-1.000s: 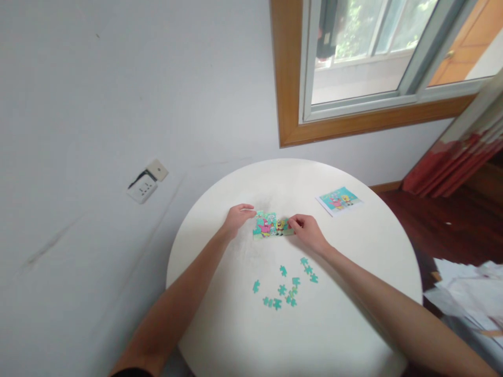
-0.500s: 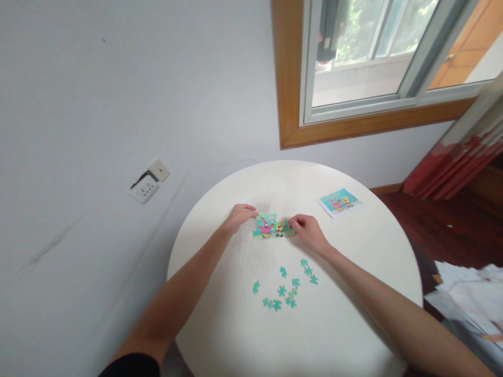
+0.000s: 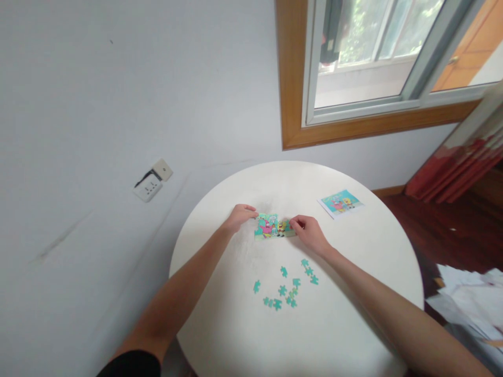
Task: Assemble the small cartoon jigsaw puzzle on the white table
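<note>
A partly assembled jigsaw puzzle [image 3: 269, 228] with pink and yellow cartoon figures lies flat on the round white table [image 3: 236, 330]. My left hand [image 3: 240, 217] is at its upper left corner, thumb and fingers closed on the edge. At the puzzle's right end, my right hand [image 3: 307, 230] has its thumb and fingertips pinched together at a puzzle piece, mostly hidden by the fingers. Several loose teal puzzle pieces [image 3: 282, 290] are scattered nearer to me, below the assembled part.
A picture card [image 3: 341, 203] with the same figures lies at the table's right rear. The wall with a socket [image 3: 148, 187] borders the table on the left, beneath a window frame [image 3: 293, 137] at the back. Papers [image 3: 467, 301] are stacked beyond the right edge.
The camera view has shifted slightly. Both hands stay at the puzzle in nearly the same pose, and the loose pieces have not moved.
</note>
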Available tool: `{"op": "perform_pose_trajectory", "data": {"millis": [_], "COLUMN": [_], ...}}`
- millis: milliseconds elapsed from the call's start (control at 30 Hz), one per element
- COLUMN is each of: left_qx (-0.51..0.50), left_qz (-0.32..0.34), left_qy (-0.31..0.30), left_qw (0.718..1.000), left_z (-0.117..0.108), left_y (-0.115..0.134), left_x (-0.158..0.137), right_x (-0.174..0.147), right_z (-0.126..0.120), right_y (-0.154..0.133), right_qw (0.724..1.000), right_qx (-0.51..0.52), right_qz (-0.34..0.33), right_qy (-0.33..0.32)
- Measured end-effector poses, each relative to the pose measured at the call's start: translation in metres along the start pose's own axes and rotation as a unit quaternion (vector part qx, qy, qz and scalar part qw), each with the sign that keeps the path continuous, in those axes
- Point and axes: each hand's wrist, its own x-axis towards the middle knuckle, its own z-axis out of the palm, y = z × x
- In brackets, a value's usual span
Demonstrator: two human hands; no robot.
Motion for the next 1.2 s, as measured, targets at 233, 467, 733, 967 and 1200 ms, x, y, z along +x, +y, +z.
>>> {"op": "perform_pose_trajectory", "data": {"millis": [233, 467, 733, 967, 1200], "left_qx": [0.028, 0.057, 0.092, 0.15, 0.226], "left_qz": [-0.001, 0.019, 0.053, 0.102, 0.245], "left_qy": [0.009, 0.023, -0.001, -0.009, 0.017], "left_qw": [1.0, 0.998, 0.994, 0.983, 0.943], "left_z": [0.002, 0.003, 0.0, -0.005, -0.004], "left_y": [0.001, -0.001, -0.003, -0.008, -0.021], "left_x": [0.0, 0.001, 0.005, 0.01, 0.005], "right_x": [0.0, -0.001, -0.001, -0.003, -0.003], "right_z": [-0.001, -0.003, -0.004, -0.005, -0.007], "right_y": [-0.001, -0.005, -0.007, -0.011, -0.011], "right_qw": [1.0, 1.0, 1.0, 1.0, 1.0], "right_qx": [0.0, 0.005, 0.015, 0.002, -0.004], "right_qz": [-0.008, -0.018, -0.015, -0.018, -0.027], "right_qy": [0.002, 0.0, -0.005, -0.005, -0.006]}}
